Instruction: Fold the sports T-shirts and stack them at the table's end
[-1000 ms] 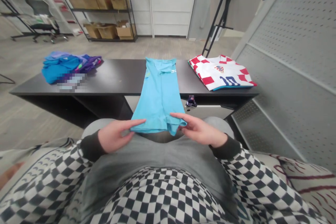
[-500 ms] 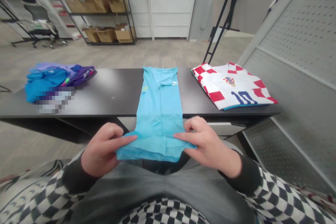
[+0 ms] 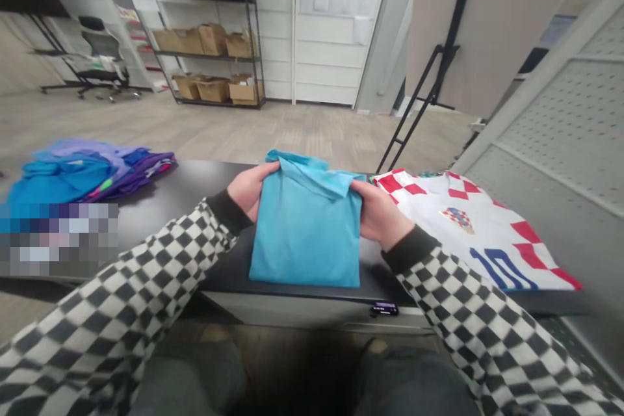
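A light blue shirt (image 3: 307,227), doubled over into a rough rectangle, lies at the middle of the dark table (image 3: 219,172). Its near fold sits close to the table's front edge. My left hand (image 3: 251,188) grips the far left corner, thumb on top of the cloth. At the far right corner my right hand (image 3: 377,208) pinches the cloth the same way. The far edge between both hands is lifted and a little crumpled. Fingers under the cloth are partly hidden.
A white and red checked jersey (image 3: 439,214) with a blue 10 lies folded at right. Crumpled blue and purple clothes (image 3: 92,169) are piled at left. A small black device (image 3: 384,309) shows at the table's front. A perforated grey panel (image 3: 560,143) stands at right.
Both hands have moved away from my body with the shirt's near end, over to its far end. The long strip is now folded over into a shorter rectangle. The view has tilted up.
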`<action>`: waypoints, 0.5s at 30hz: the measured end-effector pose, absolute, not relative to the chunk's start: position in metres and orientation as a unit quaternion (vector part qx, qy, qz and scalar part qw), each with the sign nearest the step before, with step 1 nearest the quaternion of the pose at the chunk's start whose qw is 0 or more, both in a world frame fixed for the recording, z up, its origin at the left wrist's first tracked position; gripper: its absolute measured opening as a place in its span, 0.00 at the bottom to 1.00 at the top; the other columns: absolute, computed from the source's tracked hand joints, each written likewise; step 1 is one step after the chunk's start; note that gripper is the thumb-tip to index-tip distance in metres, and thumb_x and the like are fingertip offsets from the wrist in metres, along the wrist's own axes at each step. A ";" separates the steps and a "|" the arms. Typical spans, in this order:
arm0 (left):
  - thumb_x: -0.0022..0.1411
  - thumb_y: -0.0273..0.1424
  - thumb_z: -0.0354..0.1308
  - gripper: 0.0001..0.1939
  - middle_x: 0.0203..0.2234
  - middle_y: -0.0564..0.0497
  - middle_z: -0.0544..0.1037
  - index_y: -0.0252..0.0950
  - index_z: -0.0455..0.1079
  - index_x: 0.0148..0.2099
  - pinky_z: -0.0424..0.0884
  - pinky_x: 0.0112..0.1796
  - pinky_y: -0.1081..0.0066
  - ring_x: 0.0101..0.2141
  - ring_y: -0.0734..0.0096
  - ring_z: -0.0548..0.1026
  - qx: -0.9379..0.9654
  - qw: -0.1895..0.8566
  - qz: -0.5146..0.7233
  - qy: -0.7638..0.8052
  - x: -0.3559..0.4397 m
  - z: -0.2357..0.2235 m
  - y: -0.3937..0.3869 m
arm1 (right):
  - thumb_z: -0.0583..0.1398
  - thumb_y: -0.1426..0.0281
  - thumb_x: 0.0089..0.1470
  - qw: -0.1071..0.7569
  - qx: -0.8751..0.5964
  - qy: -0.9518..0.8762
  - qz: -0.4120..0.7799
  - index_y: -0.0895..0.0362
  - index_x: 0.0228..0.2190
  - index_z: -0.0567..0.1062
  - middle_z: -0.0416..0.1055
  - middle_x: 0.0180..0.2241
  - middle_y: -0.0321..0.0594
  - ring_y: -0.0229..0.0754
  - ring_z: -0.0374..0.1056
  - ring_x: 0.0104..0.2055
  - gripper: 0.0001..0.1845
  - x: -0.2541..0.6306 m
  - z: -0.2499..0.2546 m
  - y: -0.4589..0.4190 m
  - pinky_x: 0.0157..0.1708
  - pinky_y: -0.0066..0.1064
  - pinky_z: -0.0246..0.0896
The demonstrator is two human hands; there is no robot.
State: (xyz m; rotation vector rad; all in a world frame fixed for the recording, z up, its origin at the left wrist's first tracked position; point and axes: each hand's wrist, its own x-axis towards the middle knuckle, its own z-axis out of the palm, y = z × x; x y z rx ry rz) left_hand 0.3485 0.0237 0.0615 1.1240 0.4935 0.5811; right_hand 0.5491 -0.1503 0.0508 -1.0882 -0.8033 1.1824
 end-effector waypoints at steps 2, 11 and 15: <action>0.73 0.40 0.63 0.19 0.39 0.35 0.89 0.30 0.85 0.54 0.85 0.56 0.42 0.50 0.37 0.89 0.480 0.804 0.217 0.278 0.379 0.056 0.057 | 0.64 0.54 0.67 0.618 -0.501 -0.309 0.520 0.54 0.49 0.84 0.88 0.40 0.49 0.60 0.86 0.48 0.19 0.574 0.046 -0.114 0.57 0.56 0.82; 0.67 0.25 0.65 0.15 0.42 0.34 0.88 0.28 0.81 0.54 0.87 0.55 0.47 0.44 0.47 0.90 0.442 0.835 0.192 0.264 0.381 -0.001 0.113 | 0.62 0.77 0.64 0.604 -0.522 -0.215 0.563 0.57 0.50 0.80 0.88 0.40 0.47 0.51 0.86 0.43 0.15 0.620 0.001 -0.083 0.52 0.46 0.85; 0.52 0.13 0.62 0.27 0.42 0.39 0.88 0.28 0.79 0.55 0.85 0.58 0.49 0.45 0.52 0.90 0.478 0.800 0.255 0.257 0.390 0.006 0.113 | 0.63 0.81 0.57 0.629 -0.537 -0.243 0.507 0.56 0.46 0.80 0.87 0.37 0.43 0.50 0.86 0.41 0.16 0.624 0.004 -0.078 0.53 0.45 0.85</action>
